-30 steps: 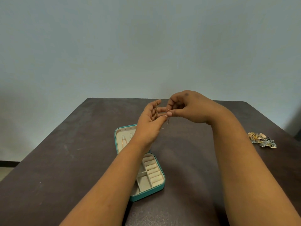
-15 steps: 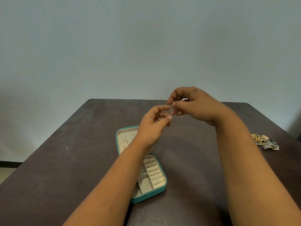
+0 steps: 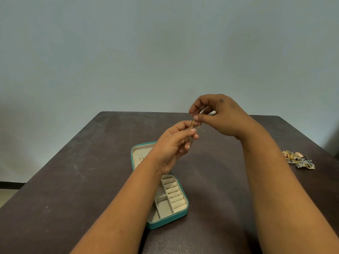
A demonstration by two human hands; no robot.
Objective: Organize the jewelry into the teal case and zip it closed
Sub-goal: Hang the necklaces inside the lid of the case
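Note:
The teal case point(image 3: 166, 222) lies open on the dark table, its cream lining showing ring rolls and small compartments; my left forearm hides its middle. A thin gold chain point(image 3: 192, 125) is held in the air above the case's far half. My left hand point(image 3: 174, 143) grips the chain's lower part in curled fingers. My right hand point(image 3: 216, 116) pinches its upper end between thumb and fingertips. A small gold piece point(image 3: 140, 159) sits in the lid half.
A pile of loose jewelry point(image 3: 299, 159), gold and silver pieces, lies near the table's right edge. The dark table point(image 3: 73, 180) ends at a pale wall behind. Floor shows at the far left.
Both hands have lifted a little and drifted right. My right hand rose above the left and now pinches the chain from the top.

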